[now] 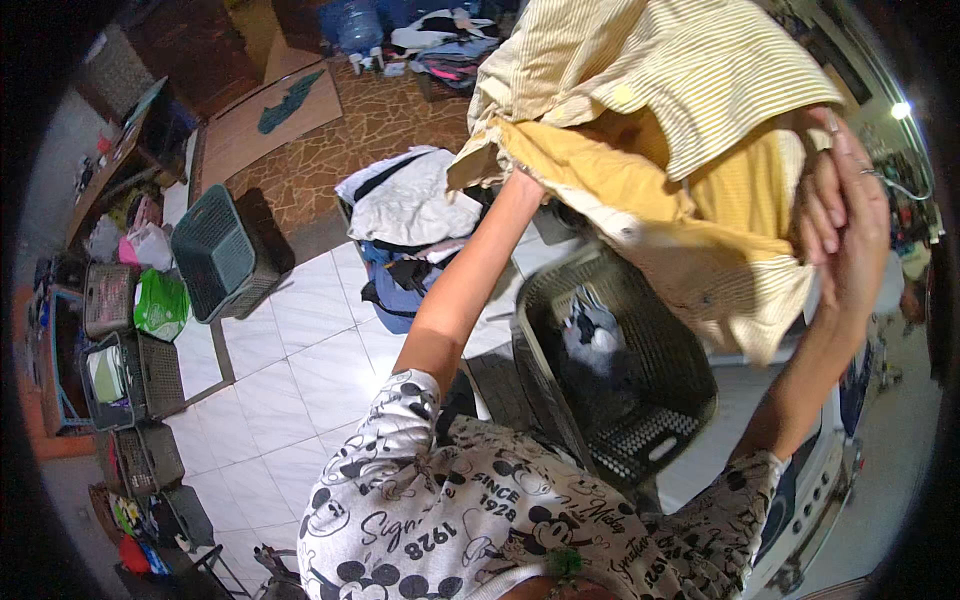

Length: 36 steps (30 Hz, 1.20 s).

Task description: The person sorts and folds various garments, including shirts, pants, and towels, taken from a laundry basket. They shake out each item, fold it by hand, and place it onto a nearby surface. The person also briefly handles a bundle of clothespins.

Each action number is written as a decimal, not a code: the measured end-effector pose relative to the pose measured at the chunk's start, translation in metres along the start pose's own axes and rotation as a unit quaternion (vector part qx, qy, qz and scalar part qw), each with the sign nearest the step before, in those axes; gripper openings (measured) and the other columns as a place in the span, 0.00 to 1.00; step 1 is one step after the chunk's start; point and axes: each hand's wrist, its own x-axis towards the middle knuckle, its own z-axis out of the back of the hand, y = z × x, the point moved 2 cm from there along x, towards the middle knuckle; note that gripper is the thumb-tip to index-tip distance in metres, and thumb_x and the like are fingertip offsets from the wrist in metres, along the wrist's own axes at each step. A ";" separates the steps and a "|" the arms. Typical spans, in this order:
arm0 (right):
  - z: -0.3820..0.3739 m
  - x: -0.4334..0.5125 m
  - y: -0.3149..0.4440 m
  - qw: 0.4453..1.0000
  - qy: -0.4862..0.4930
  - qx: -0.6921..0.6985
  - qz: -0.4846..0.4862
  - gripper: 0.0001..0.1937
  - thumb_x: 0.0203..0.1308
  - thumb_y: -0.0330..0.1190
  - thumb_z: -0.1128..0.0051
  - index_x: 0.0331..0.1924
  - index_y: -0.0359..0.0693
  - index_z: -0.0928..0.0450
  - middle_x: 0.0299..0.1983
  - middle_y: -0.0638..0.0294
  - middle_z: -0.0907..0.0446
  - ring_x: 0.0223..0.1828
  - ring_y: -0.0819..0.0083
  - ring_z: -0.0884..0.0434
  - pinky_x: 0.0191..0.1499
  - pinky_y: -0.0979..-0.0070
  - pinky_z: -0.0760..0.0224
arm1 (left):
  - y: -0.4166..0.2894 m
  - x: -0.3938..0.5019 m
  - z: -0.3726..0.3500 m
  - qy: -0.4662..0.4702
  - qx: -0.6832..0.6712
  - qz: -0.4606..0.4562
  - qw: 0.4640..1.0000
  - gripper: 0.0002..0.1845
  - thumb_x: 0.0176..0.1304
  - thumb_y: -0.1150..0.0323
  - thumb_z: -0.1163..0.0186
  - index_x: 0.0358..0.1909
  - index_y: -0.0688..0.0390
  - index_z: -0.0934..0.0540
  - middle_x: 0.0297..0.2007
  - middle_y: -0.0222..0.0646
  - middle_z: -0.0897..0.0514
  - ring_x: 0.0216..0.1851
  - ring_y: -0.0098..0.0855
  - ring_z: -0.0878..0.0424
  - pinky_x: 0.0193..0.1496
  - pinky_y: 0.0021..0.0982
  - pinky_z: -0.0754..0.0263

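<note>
A yellow-and-white striped garment with small buttons is held up at the upper right, its plain yellow inner side partly showing. My left hand is inside the cloth, hidden past the wrist, so its fingers cannot be seen. At the garment's right edge is my right hand, with the cloth at its fingers and a thin wire hanger hook just beside it. Below the garment, a dark plastic laundry basket stands tilted in view, with a small grey-and-white bundle of cloth inside.
A basket heaped with clothes stands left of my forearm. Further left are an upright grey-green basket, a green bag and several stacked baskets. A white appliance is at lower right. More clothes lie at the top.
</note>
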 end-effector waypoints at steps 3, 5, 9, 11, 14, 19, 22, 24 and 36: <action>-0.069 0.048 -0.065 0.994 0.041 0.078 -0.061 0.18 0.68 0.35 0.61 0.52 0.28 0.32 0.13 0.76 0.45 0.08 0.90 0.48 0.08 0.91 0.53 | -0.115 -0.034 0.036 -0.082 0.053 -0.073 0.993 0.28 0.63 0.46 0.59 0.53 0.58 0.31 0.50 0.41 0.26 0.53 0.43 0.29 0.59 0.48 0.36; -0.113 0.074 -0.103 0.991 0.054 0.056 -0.112 0.15 0.65 0.37 0.55 0.46 0.35 0.25 0.13 0.76 0.39 0.09 0.89 0.44 0.12 0.88 0.53 | -0.170 -0.052 0.071 -0.146 0.059 -0.110 0.981 0.28 0.62 0.46 0.58 0.53 0.58 0.31 0.49 0.40 0.25 0.52 0.43 0.28 0.59 0.48 0.36; -0.186 0.105 -0.205 0.965 0.074 0.113 -0.223 0.13 0.64 0.35 0.53 0.46 0.35 0.25 0.13 0.72 0.37 0.11 0.84 0.36 0.12 0.82 0.44 | -0.279 -0.138 0.150 -0.341 0.104 -0.180 0.917 0.29 0.60 0.44 0.55 0.53 0.56 0.30 0.48 0.38 0.24 0.52 0.42 0.28 0.58 0.49 0.35; -0.210 0.125 -0.255 0.952 0.154 0.140 -0.226 0.14 0.64 0.35 0.54 0.47 0.34 0.27 0.12 0.71 0.37 0.11 0.84 0.37 0.12 0.81 0.43 | -0.318 -0.190 0.190 -0.439 0.118 -0.195 0.869 0.29 0.59 0.44 0.54 0.52 0.56 0.29 0.47 0.37 0.23 0.51 0.42 0.28 0.58 0.50 0.35; -0.247 0.147 -0.361 0.923 0.197 0.195 -0.266 0.14 0.65 0.34 0.55 0.48 0.33 0.28 0.13 0.71 0.37 0.12 0.84 0.38 0.14 0.81 0.40 | -0.371 -0.280 0.252 -0.576 0.128 -0.199 0.783 0.30 0.58 0.43 0.53 0.52 0.55 0.29 0.46 0.35 0.22 0.51 0.42 0.27 0.57 0.51 0.35; -0.322 0.153 -0.606 0.857 0.214 0.299 -0.362 0.17 0.67 0.37 0.57 0.52 0.33 0.30 0.23 0.72 0.33 0.24 0.84 0.33 0.34 0.81 0.31 | -0.446 -0.462 0.275 -0.784 0.175 -0.134 0.580 0.31 0.55 0.41 0.50 0.51 0.54 0.27 0.44 0.32 0.20 0.50 0.41 0.27 0.56 0.52 0.34; -0.322 0.120 -0.746 0.858 0.092 0.276 -0.423 0.15 0.65 0.36 0.54 0.50 0.36 0.29 0.29 0.71 0.28 0.30 0.82 0.29 0.41 0.81 0.32 | -0.426 -0.424 0.252 -0.843 0.528 -0.078 -0.068 0.37 0.53 0.52 0.42 0.61 0.60 0.41 0.59 0.47 0.36 0.57 0.49 0.35 0.60 0.44 0.39; -0.319 0.101 -0.809 0.851 0.045 0.253 -0.457 0.15 0.63 0.35 0.50 0.50 0.37 0.27 0.33 0.69 0.25 0.33 0.80 0.26 0.43 0.81 0.32 | -0.408 -0.370 0.246 -0.601 0.794 -0.094 -0.019 0.43 0.54 0.51 0.43 0.66 0.60 0.50 0.66 0.54 0.52 0.67 0.54 0.53 0.64 0.52 0.51; -0.233 0.117 -0.752 0.820 0.082 0.173 -0.539 0.33 0.58 0.49 0.47 0.58 0.29 0.37 0.61 0.41 0.41 0.59 0.49 0.33 0.58 0.59 0.35 | -0.492 -0.468 0.378 -0.233 0.825 0.469 -0.214 0.46 0.51 0.32 0.52 0.67 0.52 0.44 0.67 0.38 0.44 0.70 0.44 0.58 0.56 0.71 0.58</action>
